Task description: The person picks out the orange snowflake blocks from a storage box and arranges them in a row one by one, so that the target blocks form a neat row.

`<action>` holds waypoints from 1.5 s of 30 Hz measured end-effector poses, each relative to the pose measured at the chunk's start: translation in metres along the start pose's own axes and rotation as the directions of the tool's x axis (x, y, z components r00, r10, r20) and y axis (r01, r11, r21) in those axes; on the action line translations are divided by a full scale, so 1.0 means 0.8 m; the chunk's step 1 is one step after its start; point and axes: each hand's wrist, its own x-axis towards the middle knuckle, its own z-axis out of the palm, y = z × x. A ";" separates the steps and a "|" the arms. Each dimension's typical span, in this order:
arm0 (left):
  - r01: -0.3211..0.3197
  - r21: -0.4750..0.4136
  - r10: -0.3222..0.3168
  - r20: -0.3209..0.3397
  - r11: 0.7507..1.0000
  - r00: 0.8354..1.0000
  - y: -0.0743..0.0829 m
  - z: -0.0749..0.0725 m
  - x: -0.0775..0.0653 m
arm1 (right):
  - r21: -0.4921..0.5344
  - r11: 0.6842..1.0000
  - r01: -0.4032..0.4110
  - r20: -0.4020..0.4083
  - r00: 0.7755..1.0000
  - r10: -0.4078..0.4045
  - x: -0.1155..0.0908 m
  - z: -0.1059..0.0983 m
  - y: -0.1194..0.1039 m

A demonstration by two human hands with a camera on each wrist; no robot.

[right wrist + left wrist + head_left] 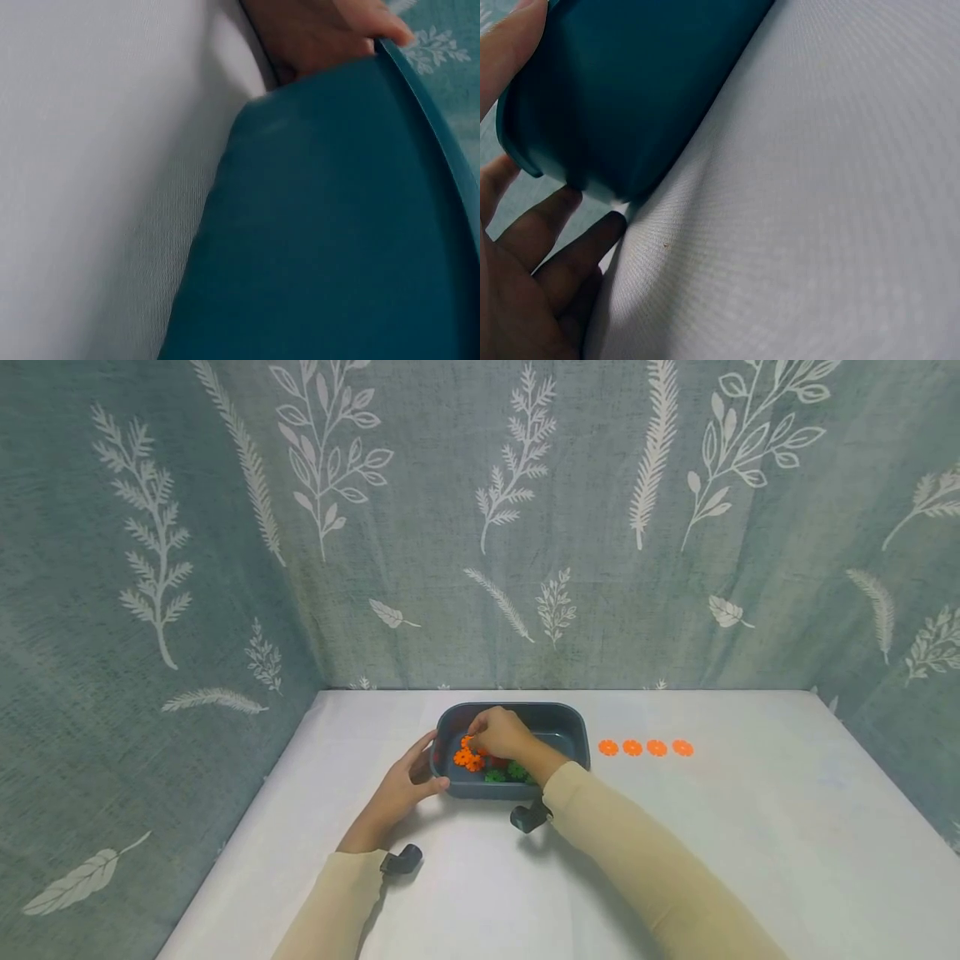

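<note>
A dark teal rectangular container stands on the white table. Its left end is held by my left hand, thumb at the front corner and fingers along the outer wall; the left wrist view shows those fingers against the container wall. My right hand reaches inside from above, its fingertips pinching an orange flower-shaped piece. More orange flower pieces lie below it, with green flower pieces and something red beside them, partly hidden by the hand. The right wrist view does not show my right hand.
To the right of the container, several orange flower pieces lie in a row on the white tablecloth. Grey-green leaf-patterned curtains bound the table at the back and sides.
</note>
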 end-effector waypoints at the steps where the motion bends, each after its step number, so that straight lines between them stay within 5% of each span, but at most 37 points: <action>1: -0.005 -0.003 0.005 0.003 1.000 1.000 0.000 -0.001 0.000 | -0.011 1.000 0.002 -0.002 1.000 -0.002 0.001 0.002 -0.002; 8: 0.002 -0.008 -0.001 0.040 1.000 0.999 0.000 -0.001 0.004 | -0.054 0.998 -0.042 0.018 0.999 0.043 0.007 0.014 -0.006; 12: 0.009 -0.009 -0.009 0.064 1.000 0.998 0.027 -0.005 -0.006 | -0.066 0.996 -0.055 0.035 0.998 0.058 0.009 0.020 -0.004; 28: -0.006 -0.002 0.007 0.060 1.000 0.998 0.049 -0.009 -0.016 | -0.255 0.967 0.001 0.056 0.998 0.013 0.013 0.032 -0.001; 45: 0.024 0.018 -0.025 0.058 1.000 0.998 0.046 -0.009 -0.017 | -0.175 0.980 0.092 0.063 0.995 -0.082 0.012 0.032 0.000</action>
